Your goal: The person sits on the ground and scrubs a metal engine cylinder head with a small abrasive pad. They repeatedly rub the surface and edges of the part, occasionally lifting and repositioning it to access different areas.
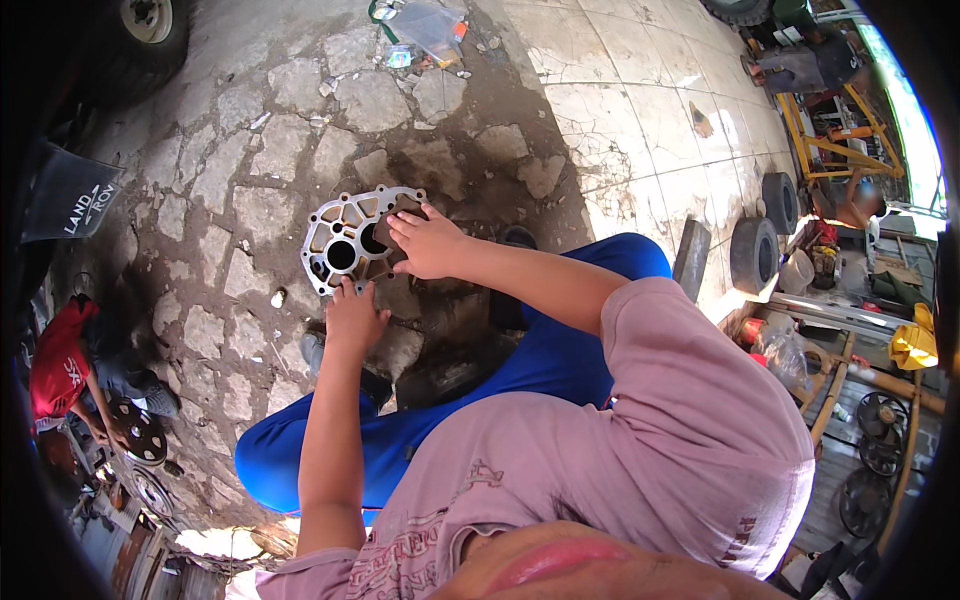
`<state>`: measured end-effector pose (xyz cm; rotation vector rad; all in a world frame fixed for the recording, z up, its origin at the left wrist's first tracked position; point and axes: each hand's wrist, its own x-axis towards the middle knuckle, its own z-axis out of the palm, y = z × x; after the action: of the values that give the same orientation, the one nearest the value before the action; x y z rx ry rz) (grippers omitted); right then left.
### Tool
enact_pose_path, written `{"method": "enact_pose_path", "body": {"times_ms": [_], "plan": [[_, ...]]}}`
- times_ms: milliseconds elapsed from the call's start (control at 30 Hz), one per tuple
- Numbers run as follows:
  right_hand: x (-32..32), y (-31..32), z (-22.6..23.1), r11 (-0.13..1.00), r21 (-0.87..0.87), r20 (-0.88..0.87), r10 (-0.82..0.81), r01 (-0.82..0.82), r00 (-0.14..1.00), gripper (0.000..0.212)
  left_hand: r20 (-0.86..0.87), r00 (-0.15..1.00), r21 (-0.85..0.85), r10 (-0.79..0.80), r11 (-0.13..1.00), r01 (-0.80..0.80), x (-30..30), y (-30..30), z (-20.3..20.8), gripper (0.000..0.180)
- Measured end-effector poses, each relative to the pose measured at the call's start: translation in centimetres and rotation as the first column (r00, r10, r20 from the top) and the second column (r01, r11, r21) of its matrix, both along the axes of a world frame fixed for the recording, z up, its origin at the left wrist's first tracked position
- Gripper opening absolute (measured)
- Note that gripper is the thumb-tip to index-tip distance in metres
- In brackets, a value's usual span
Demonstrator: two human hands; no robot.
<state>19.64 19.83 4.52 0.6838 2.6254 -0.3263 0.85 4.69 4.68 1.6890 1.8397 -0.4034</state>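
Observation:
A silvery metal gearbox housing (322,232) lies on the stone ground in front of me. It has bolt holes round its rim, webbed pockets and two large round openings. My right hand (428,243) rests on its right side, fingers stretched and spread. Under those fingertips is a flat dark-brown piece (384,232), possibly sandpaper; the hand covers much of it. At the housing's near edge, my left hand (352,316) touches the rim with its fingertips, thumb apart. Its fingers are extended rather than wrapped round the metal.
My bent legs in blue trousers (540,355) flank the work. A person in red (66,360) handles a dark disc (137,432) at left. Tyres (754,254) stand at right, near a yellow frame (850,150). A clear plastic bag (425,30) lies at the far side.

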Motion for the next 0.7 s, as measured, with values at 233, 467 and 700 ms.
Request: {"method": "enact_pose_path", "body": {"times_ms": [233, 467, 700], "plan": [[0.2, -0.3, -0.7, 1.0, 0.017, 0.017, 0.024, -0.024, 1.0, 0.085, -0.002, 1.0, 0.012, 0.0, 1.0, 0.0, 0.0, -0.3, -0.1, 0.075], [0.4, 0.2, -0.3, 1.0, 0.008, -0.026, 0.001, -0.001, 1.0, 0.086, 0.005, 1.0, 0.017, -0.007, 1.0, 0.006, -0.2, 0.0, -0.2, 0.076], [0.1, -0.5, 0.2, 0.999, 0.035, 0.056, 0.033, -0.035, 0.998, 0.086, -0.001, 1.0, -0.006, 0.01, 1.0, -0.01, 0.1, 0.1, 0.0, 0.074]]}}
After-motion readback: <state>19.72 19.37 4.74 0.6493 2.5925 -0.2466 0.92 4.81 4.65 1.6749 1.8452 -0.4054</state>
